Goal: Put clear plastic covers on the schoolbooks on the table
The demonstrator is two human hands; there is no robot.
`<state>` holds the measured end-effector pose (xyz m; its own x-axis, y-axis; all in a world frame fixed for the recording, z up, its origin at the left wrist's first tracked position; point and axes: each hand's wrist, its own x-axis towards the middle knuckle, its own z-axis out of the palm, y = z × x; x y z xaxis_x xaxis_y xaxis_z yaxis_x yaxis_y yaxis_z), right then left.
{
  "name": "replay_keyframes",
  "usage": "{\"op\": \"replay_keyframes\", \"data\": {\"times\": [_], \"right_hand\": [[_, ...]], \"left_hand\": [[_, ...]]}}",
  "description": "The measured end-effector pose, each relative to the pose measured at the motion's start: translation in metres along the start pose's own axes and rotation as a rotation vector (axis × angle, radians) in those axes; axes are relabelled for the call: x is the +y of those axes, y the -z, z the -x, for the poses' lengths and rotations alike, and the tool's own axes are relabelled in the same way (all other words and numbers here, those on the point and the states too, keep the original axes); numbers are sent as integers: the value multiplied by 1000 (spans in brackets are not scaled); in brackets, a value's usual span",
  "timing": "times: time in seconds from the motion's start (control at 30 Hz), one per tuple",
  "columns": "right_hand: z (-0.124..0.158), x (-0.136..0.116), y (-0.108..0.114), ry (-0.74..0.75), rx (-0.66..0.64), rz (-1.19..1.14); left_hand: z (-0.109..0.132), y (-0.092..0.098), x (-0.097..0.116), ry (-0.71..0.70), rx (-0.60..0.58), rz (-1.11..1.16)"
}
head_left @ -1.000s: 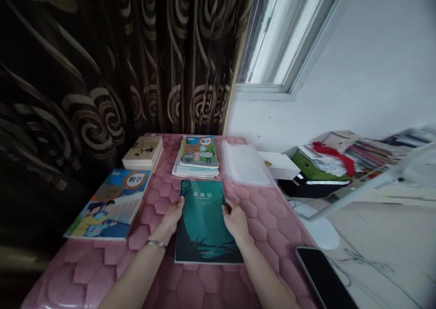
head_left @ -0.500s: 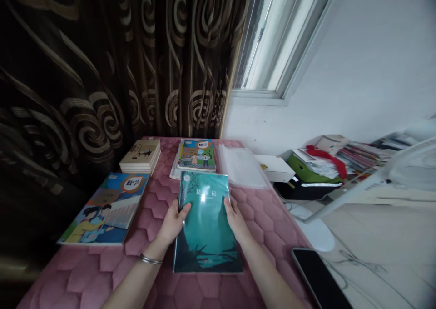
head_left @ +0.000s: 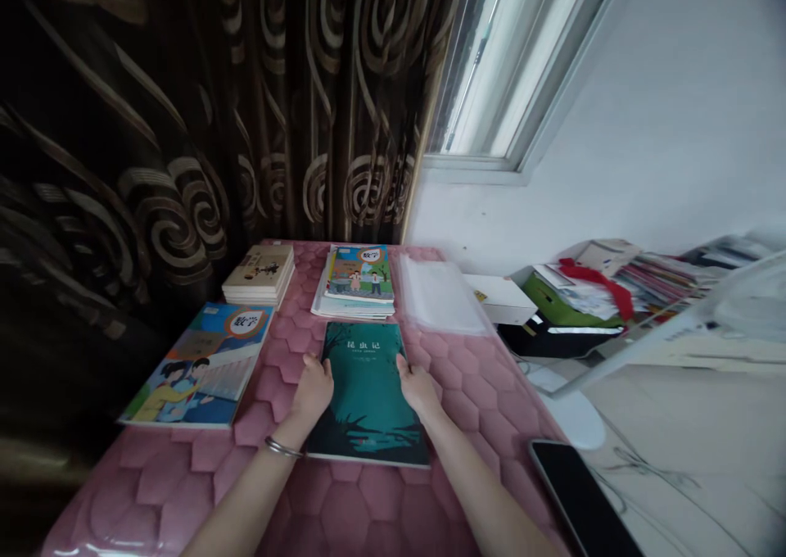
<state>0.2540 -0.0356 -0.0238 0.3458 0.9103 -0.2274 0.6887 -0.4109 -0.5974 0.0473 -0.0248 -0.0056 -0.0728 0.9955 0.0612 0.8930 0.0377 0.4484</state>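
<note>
A teal book (head_left: 368, 397) with white characters and dark grass along its lower cover lies on or just above the pink hexagon-quilted table cover (head_left: 362, 504). My left hand (head_left: 313, 385), a silver bangle on its wrist, grips the book's left edge. On the opposite edge my right hand (head_left: 417, 385) holds it, thumb on the cover's side. Fingers under the book are hidden. Just beyond its top edge sits a pile with a maths textbook (head_left: 362, 274) uppermost. Left of my hands lies a larger blue maths textbook (head_left: 205, 364).
A stack of small tan books (head_left: 259, 270) stands at the back left. Clear plastic sleeves (head_left: 442, 295) lie at the back right, beside a white box (head_left: 503, 299). A black phone (head_left: 580, 495) rests at the right edge. Beyond stand a white stand base (head_left: 571, 418) and floor cables.
The teal book has tipped flatter and lowered, its glare gone, and its top edge no longer overlaps the pile behind. Both hands stay on its sides. The view has shifted slightly.
</note>
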Motion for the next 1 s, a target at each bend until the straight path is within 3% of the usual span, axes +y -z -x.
{"op": "replay_keyframes", "data": {"times": [0.1,0.13,0.2,0.27,0.37,0.6,0.73,0.87,1.0], "right_hand": [[1,-2,-1,4,-12,9],[2,-3,-1,8,-15,10],[2,-3,-2,19,-15,12],[2,-3,-2,34,-11,15],[2,-2,-3,51,-4,23],[2,1,-3,68,-6,26],[10,5,4,128,-24,2],[20,5,10,161,-18,-9],[21,-12,28,290,36,-73]], "left_hand": [[27,-8,21,-96,93,-149],[36,-13,29,-204,104,-212],[50,-26,43,-491,28,-223],[54,-38,48,-598,-31,-208],[47,-41,36,-489,-36,-226],[31,-18,-14,-257,-26,-274],[34,-19,-17,-250,7,-241],[33,-18,-14,-240,-32,-163],[25,-10,-16,-97,-133,85]]}}
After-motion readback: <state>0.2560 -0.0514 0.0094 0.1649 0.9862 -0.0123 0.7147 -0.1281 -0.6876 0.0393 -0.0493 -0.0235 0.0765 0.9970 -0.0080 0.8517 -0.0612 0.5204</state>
